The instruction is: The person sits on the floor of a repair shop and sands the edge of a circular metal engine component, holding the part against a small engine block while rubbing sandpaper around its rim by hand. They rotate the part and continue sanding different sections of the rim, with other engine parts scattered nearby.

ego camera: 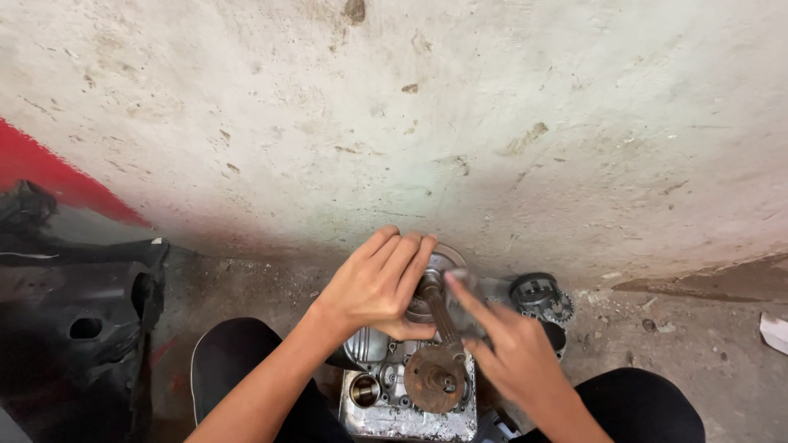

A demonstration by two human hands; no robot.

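A: Start nearest the camera. What's there?

B: Two knees in dark trousers [246, 344], one at each lower side. Between them sits a silver engine crankcase half [386, 410], its cast face turned up, with a round bore open at its left.

A: And on the case?

B: A rusty crank web [433, 379], a flat disc, rests on top of it. A connecting rod [442, 318] rises from the disc and runs away from the camera toward the hands.

A: How does each hand stand?

B: The left hand [379, 283] is curled over the far end of the rod, fingers folded down around it and onto a round metal part behind; it is closed on the connecting rod. The right hand [501, 344] comes in from the lower right with fingers stretched out long and loosely spread. It is blurred, and its fingertips lie at the rod's upper end, just beside the left hand. I cannot tell whether it grips anything.

A: Further out?

B: A dark toothed gear assembly [540, 297] lies on the gritty floor [698, 344], near the right hand. At far left is a black plastic body panel [74, 328]. Behind everything stands a stained, pale concrete wall [394, 107] with a red painted patch [49, 176] at its left edge.
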